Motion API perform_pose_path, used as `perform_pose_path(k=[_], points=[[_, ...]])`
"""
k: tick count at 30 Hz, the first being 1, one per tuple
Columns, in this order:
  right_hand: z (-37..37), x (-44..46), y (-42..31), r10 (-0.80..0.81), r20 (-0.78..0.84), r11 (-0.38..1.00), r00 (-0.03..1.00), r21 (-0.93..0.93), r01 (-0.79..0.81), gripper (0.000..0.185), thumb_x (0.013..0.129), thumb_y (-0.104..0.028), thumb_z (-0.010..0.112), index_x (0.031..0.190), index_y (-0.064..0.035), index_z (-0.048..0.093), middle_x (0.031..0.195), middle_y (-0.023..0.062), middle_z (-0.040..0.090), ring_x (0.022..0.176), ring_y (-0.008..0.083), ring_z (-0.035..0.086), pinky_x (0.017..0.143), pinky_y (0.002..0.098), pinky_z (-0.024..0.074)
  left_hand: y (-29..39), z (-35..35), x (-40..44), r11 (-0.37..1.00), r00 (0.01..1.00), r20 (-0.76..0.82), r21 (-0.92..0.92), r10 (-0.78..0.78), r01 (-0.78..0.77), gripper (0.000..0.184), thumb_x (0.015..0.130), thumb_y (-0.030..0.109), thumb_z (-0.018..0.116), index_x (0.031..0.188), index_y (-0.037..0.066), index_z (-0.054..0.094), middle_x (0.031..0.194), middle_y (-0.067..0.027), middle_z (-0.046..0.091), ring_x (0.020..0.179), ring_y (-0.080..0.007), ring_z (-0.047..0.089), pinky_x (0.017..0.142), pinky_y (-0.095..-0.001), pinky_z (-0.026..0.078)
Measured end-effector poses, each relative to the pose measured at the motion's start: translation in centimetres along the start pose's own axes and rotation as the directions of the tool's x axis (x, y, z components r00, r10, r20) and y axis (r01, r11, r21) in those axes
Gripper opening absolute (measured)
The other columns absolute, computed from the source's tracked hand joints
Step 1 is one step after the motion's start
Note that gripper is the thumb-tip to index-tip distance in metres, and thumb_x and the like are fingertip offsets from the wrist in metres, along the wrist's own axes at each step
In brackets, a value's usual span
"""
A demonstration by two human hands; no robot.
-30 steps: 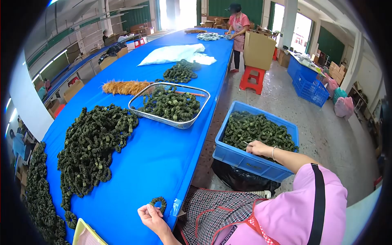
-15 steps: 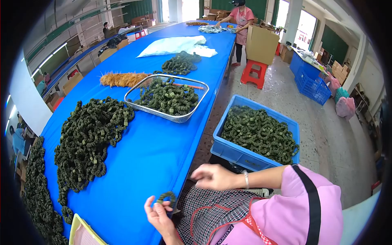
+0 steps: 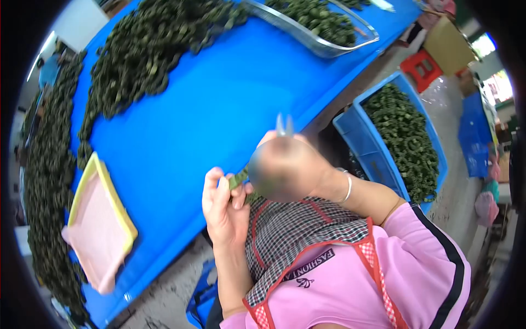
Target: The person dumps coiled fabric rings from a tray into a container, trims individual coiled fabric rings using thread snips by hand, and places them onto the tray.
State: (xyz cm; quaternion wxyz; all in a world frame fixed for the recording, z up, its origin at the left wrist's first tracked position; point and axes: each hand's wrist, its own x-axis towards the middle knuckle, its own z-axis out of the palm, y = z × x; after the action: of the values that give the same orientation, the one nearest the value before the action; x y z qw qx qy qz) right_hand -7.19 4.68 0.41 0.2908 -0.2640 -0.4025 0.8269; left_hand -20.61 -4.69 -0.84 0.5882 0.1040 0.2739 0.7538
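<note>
So I'm watching this through the head cam, and both hands are meeting in front of the checked apron (image 3: 312, 225), right by the table edge. My guess is that bringing the work in close to the body is steadying it.

The left hand (image 3: 226, 211) is pinching a green textile piece (image 3: 236, 180) between thumb and fingertips, leaving a short stretch of it showing on the side facing the right hand (image 3: 301, 170). I can't tell if it's a closed loop, since the blur is swallowing the rest.

The right hand is curling around a two-bladed metal tool (image 3: 284, 133), tips poking up past the knuckles and spreading slightly. The grip itself is smearing out, so I'm not calling finger positions. That forearm is coming in from the side, elbow bent; the left one is rising almost straight up from below, palm turning inward.

Layout-wise, the blue crate (image 3: 367, 142) full of green pieces is sitting beside the table on the right-arm side, probably for easy reach. A big dark green pile (image 3: 139, 60) is lying across the blue table (image 3: 181, 137), and a yellow-rimmed tray (image 3: 130, 230) is resting near the left hand's side.
</note>
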Motion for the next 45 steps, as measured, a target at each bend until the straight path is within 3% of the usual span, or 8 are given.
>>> perform_pose_path(k=[5,12,16,18,25,32,35,45], points=[[-0.2,0.6,1.0,-0.01,0.053,1.0,0.999,0.03,0.009,0.02,0.081,-0.025,0.061,0.086,-0.0055,0.058,0.066,0.0014,0.051,0.06,0.0065,0.047,0.044,0.0175,0.0326,0.2,-1.0,0.0,0.996,0.997,0.016,-0.048,-0.071,0.072,0.016,0.089,0.013,0.047,0.103,0.006,0.044,0.066,-0.0016,0.049,0.052,-0.0076,0.038,0.067,-0.0276,0.04],[-0.5,0.3,1.2,-0.102,0.057,0.986,0.993,-0.126,0.109,0.014,0.082,-0.018,0.06,0.086,-0.004,0.057,0.067,-0.0031,0.05,0.058,0.0025,0.043,0.051,0.0159,0.0339,0.6,-0.5,-0.2,0.802,0.993,0.004,0.59,-0.121,0.095,0.02,0.086,0.014,0.055,0.1,0.001,0.049,0.072,-0.0019,0.054,0.058,-0.0054,0.045,0.057,-0.0179,0.038],[-0.4,0.5,0.5,-0.098,0.166,0.979,0.981,-0.162,0.125,0.017,0.081,-0.018,0.063,0.086,-0.0032,0.056,0.068,-0.0032,0.05,0.061,0.0027,0.044,0.054,0.0176,0.0362,0.1,0.2,-0.5,0.753,0.998,0.042,0.656,0.04,-0.058,0.018,0.085,0.01,0.056,0.099,0.0,0.05,0.08,-0.0048,0.057,0.063,-0.005,0.047,0.054,-0.0168,0.038],[-0.7,1.0,1.3,-0.161,0.261,0.858,0.952,-0.44,0.266,0.018,0.08,-0.018,0.064,0.08,-0.0015,0.057,0.069,-0.0008,0.052,0.064,0.0031,0.048,0.055,0.019,0.0385,-0.2,0.2,-0.8,0.757,0.997,0.057,0.649,0.046,-0.072,0.018,0.085,0.008,0.054,0.1,0.0,0.047,0.081,-0.0048,0.057,0.063,-0.0045,0.047,0.053,-0.0161,0.037],[-0.7,0.6,0.6,-0.02,0.117,0.984,0.993,-0.171,0.04,0.015,0.082,-0.014,0.061,0.073,-0.0036,0.056,0.058,-0.0005,0.051,0.051,0.0054,0.046,0.047,0.0196,0.0365,-0.3,-1.1,-1.5,0.947,0.999,0.002,0.32,-0.036,0.034,0.023,0.086,0.018,0.051,0.102,0.001,0.047,0.056,0.0058,0.038,0.05,-0.001,0.03,0.047,-0.0148,0.027],[0.3,0.1,1.5,-0.085,0.142,0.974,0.986,-0.195,0.112,0.015,0.082,-0.013,0.061,0.072,-0.0031,0.055,0.059,-0.001,0.051,0.051,0.004,0.046,0.044,0.0186,0.0357,-0.5,1.1,-2.3,0.456,0.98,-0.068,0.89,0.185,-0.025,0.024,0.075,0.006,0.067,0.096,0.0,0.06,0.059,0.0045,0.054,0.052,0.0012,0.042,0.046,-0.0144,0.03],[0.0,0.0,1.6,-0.078,0.112,0.978,0.991,-0.185,0.098,0.015,0.081,-0.013,0.061,0.072,-0.003,0.055,0.059,-0.0006,0.051,0.051,0.0044,0.046,0.044,0.0185,0.0359,-0.8,0.1,-2.7,0.443,0.98,-0.027,0.894,0.198,-0.065,0.015,0.077,0.006,0.065,0.09,-0.001,0.061,0.062,0.0031,0.056,0.054,0.001,0.043,0.048,-0.0142,0.031],[-0.9,0.4,1.8,0.119,0.077,0.992,0.99,-0.038,-0.117,0.018,0.081,-0.019,0.062,0.075,-0.0042,0.054,0.059,0.0018,0.049,0.052,0.009,0.047,0.048,0.021,0.037,-0.3,-0.9,-2.1,0.873,0.967,-0.131,0.416,-0.22,0.255,0.016,0.084,0.015,0.055,0.088,0.0,0.054,0.05,0.0082,0.033,0.041,-0.0007,0.023,0.051,-0.0162,0.031]])
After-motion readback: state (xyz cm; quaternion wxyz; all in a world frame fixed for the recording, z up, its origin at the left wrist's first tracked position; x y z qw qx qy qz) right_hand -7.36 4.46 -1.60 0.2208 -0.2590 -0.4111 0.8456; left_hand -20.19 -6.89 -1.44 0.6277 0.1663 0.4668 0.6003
